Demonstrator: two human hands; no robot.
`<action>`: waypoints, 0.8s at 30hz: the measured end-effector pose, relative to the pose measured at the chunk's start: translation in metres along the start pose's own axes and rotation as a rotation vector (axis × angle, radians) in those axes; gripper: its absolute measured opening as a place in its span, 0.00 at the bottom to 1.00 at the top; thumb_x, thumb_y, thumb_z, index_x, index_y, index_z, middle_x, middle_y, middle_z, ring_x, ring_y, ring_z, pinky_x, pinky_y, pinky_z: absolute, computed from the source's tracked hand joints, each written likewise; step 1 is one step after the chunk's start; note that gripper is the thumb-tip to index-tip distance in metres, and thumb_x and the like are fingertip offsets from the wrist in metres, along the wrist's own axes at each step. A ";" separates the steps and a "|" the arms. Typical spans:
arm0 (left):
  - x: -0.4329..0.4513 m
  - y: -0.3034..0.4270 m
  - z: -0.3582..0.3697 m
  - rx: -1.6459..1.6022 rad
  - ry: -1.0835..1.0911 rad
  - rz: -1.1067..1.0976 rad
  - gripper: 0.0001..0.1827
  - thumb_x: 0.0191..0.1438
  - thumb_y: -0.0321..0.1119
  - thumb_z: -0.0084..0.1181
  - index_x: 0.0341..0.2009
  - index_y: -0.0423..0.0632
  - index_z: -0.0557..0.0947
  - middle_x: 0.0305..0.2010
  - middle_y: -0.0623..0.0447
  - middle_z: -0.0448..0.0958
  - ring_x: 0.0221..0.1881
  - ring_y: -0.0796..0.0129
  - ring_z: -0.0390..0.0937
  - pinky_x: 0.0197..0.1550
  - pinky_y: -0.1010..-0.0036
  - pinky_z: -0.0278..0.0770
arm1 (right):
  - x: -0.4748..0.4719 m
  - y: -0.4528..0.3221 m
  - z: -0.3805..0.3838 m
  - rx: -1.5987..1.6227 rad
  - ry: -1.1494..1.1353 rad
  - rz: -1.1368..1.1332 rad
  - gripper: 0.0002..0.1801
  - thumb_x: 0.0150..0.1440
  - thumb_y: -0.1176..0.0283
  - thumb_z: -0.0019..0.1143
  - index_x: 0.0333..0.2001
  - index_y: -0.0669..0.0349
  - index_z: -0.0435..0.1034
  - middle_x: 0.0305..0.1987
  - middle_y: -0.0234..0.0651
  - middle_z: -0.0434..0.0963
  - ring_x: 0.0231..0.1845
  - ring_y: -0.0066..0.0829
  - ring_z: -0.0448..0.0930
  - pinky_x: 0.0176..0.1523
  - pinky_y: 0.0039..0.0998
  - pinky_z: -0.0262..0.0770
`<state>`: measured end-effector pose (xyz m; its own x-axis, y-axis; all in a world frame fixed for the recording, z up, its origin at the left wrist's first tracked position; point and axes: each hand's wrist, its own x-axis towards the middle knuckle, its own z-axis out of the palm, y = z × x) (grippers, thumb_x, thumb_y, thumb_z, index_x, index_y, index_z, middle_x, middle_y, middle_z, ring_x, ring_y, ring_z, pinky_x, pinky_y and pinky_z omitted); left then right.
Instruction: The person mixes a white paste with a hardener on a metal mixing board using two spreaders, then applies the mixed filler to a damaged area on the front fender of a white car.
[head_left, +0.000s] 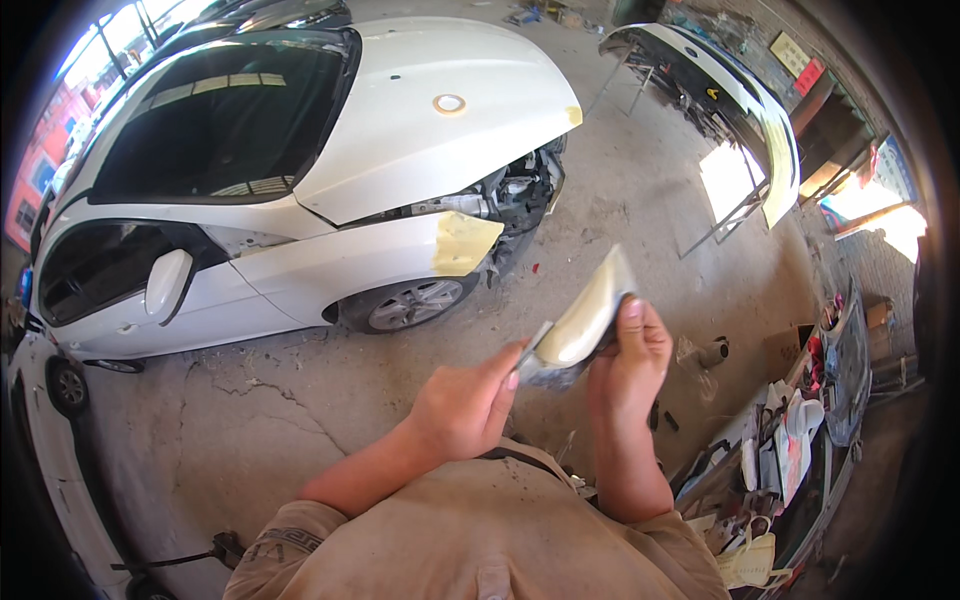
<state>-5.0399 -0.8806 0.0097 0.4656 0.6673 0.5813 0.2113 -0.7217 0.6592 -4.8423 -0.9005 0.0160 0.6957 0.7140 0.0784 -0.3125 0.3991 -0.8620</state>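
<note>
My right hand (630, 356) grips a small plate with a glossy, cream-coloured mass (581, 322) on it that looks like body filler; motion blurs its edges. Between the thumb and fingers of my left hand (469, 401) is a thin, flat tool (534, 345), probably a spreader, its edge close against the cream mass. I cannot tell whether they touch. Both hands are in front of my chest, above the floor. Beyond them stands a white car (360, 255) without its front bumper. A pale yellow patch (466, 244) covers the front end of its fender.
A roll of tape (450, 104) lies on the car's hood (480, 67). At the far right a white bumper (780, 150) rests on a metal stand (724, 221). Cluttered shop materials (787, 431) fill the near right. Another white car (56, 457) stands along the left edge.
</note>
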 end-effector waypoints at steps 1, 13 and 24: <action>-0.002 0.000 -0.002 -0.026 -0.087 -0.031 0.18 0.65 0.30 0.51 0.58 0.39 0.77 0.22 0.42 0.76 0.18 0.47 0.75 0.22 0.59 0.72 | 0.005 -0.007 0.003 0.097 0.011 -0.022 0.14 0.69 0.67 0.55 0.32 0.63 0.76 0.30 0.28 0.79 0.28 0.15 0.72 0.34 0.20 0.68; -0.008 -0.026 -0.006 -0.886 0.336 -0.510 0.20 0.70 0.33 0.51 0.60 0.34 0.72 0.44 0.44 0.84 0.36 0.66 0.85 0.33 0.70 0.88 | -0.013 -0.007 -0.003 -0.583 -0.684 -0.721 0.12 0.66 0.73 0.55 0.45 0.71 0.80 0.36 0.49 0.86 0.38 0.43 0.88 0.44 0.32 0.84; -0.009 -0.035 0.023 -0.437 0.647 -0.300 0.21 0.72 0.34 0.45 0.65 0.36 0.64 0.49 0.42 0.82 0.42 0.66 0.84 0.42 0.68 0.88 | -0.012 -0.002 0.010 -1.042 -0.198 -0.822 0.14 0.59 0.80 0.60 0.49 0.68 0.80 0.41 0.47 0.86 0.45 0.37 0.88 0.47 0.27 0.81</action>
<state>-5.0314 -0.8655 -0.0292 -0.1704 0.8902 0.4226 -0.1671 -0.4488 0.8779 -4.8563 -0.9039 0.0217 0.3104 0.5866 0.7481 0.8443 0.1916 -0.5005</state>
